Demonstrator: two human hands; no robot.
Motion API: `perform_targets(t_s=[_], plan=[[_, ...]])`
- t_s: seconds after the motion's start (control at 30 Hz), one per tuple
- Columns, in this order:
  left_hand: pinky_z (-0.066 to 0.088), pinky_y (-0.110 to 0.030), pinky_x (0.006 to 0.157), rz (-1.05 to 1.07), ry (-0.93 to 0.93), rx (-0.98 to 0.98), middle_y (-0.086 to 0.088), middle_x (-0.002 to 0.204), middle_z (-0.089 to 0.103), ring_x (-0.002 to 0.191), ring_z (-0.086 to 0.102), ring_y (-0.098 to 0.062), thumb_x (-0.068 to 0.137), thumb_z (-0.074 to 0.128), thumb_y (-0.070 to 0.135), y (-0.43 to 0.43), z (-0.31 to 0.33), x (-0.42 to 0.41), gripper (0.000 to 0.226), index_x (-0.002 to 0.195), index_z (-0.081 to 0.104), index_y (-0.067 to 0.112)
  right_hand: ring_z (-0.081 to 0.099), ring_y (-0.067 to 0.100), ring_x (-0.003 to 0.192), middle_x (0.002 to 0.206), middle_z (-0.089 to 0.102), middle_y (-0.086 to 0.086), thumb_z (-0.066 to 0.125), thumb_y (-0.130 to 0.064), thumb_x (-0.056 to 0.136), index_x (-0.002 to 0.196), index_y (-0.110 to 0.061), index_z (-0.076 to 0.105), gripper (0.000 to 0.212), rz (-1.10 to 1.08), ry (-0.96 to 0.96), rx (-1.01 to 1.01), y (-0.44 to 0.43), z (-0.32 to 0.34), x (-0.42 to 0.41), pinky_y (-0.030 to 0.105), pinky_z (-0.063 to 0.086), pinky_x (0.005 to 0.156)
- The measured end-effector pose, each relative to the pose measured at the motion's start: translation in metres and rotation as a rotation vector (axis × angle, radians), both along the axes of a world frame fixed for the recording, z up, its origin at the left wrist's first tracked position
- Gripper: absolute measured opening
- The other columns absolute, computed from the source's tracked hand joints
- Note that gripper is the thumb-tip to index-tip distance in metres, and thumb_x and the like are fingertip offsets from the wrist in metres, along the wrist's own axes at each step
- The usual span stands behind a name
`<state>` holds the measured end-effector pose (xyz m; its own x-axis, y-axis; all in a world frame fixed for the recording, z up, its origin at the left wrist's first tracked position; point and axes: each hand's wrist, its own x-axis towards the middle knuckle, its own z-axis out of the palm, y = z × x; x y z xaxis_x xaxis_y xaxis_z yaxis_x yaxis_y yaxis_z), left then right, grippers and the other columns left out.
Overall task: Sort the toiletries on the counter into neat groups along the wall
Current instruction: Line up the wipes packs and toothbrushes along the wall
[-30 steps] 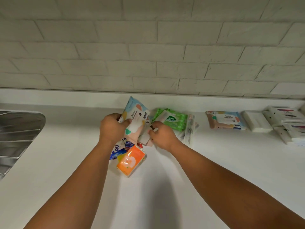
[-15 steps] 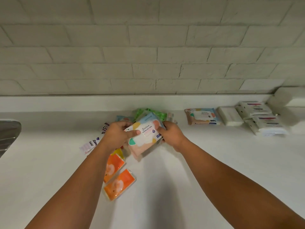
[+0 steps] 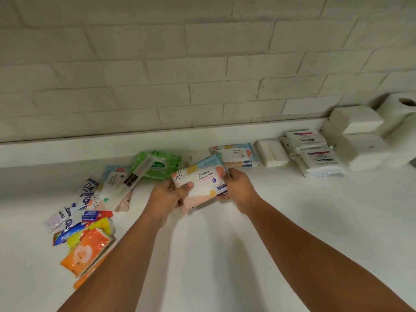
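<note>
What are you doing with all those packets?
A person is sorting toiletries on a white counter. The left hand and right hand hold a pastel wet wipes pack above it. A matching pack lies by the wall. A green pack and small sachets lie jumbled on the left.

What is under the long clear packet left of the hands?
The long clear packet lies across the green wipes pack and a pastel wet wipes pack. Anything else beneath it is covered.
</note>
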<state>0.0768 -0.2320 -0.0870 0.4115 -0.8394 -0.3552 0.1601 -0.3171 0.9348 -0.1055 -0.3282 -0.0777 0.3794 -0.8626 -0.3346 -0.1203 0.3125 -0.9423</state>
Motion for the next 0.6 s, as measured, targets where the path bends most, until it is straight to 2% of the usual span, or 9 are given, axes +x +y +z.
perform_targets(t_s=[0.1,0.23,0.33,0.4,0.5,0.57,0.6], plan=[[0.054,-0.057,0.088,0.012,0.022,0.025,-0.009,0.101,0.077,0.098,0.071,-0.038,0.087,0.075,0.015,-0.013,-0.008,-0.024,0.024,0.110,0.070,0.010,0.074,0.024,0.083,0.099,0.075,0.005,0.056,-0.038,0.098,0.108,-0.014,0.065,0.028,-0.036,0.005,0.022,-0.015,-0.007,-0.017,0.037,0.060,0.060],[0.057,-0.055,0.083,0.057,-0.003,0.071,-0.016,0.098,0.076,0.090,0.072,-0.036,0.087,0.077,0.019,-0.039,-0.017,-0.039,0.023,0.104,0.070,0.006,0.073,0.028,0.081,0.100,0.074,0.010,0.056,-0.029,0.099,0.107,-0.011,0.065,0.022,-0.132,0.003,0.098,-0.034,-0.012,-0.034,0.041,0.061,0.060],[0.054,-0.046,0.075,0.049,-0.030,0.070,-0.021,0.096,0.073,0.080,0.064,-0.030,0.090,0.073,0.019,-0.066,-0.018,-0.049,0.019,0.100,0.070,0.003,0.073,0.027,0.075,0.093,0.073,0.010,0.054,-0.024,0.101,0.102,-0.007,0.065,0.020,-0.182,0.009,0.110,-0.051,-0.013,-0.049,0.038,0.059,0.058],[0.051,-0.042,0.073,0.045,-0.061,0.068,-0.013,0.088,0.070,0.080,0.060,-0.026,0.093,0.069,0.015,-0.086,-0.018,-0.055,0.013,0.096,0.068,0.003,0.072,0.026,0.073,0.087,0.073,0.009,0.054,-0.026,0.101,0.099,-0.006,0.067,0.024,-0.194,0.067,0.092,-0.065,-0.017,-0.057,0.037,0.060,0.059],[0.056,-0.032,0.067,0.054,-0.126,0.058,0.004,0.078,0.064,0.076,0.062,-0.021,0.095,0.065,0.008,-0.113,-0.015,-0.061,0.008,0.093,0.068,0.001,0.073,0.026,0.075,0.083,0.075,0.006,0.058,-0.040,0.096,0.094,-0.015,0.072,0.029,-0.170,0.220,-0.045,-0.084,-0.019,-0.063,0.046,0.062,0.065],[0.056,-0.023,0.057,0.084,-0.164,0.049,0.001,0.074,0.066,0.070,0.063,-0.018,0.094,0.064,0.005,-0.129,-0.013,-0.063,0.008,0.087,0.068,0.004,0.073,0.024,0.080,0.088,0.075,0.000,0.055,-0.040,0.095,0.109,-0.020,0.067,0.027,-0.121,0.316,-0.167,-0.098,-0.020,-0.068,0.048,0.061,0.067],[0.056,-0.024,0.057,0.091,-0.187,0.054,-0.003,0.073,0.067,0.066,0.063,-0.018,0.093,0.065,0.005,-0.135,-0.012,-0.063,0.012,0.082,0.068,0.007,0.072,0.023,0.084,0.094,0.073,-0.001,0.053,-0.032,0.097,0.118,-0.021,0.061,0.025,-0.096,0.339,-0.204,-0.103,-0.018,-0.069,0.047,0.061,0.069]])
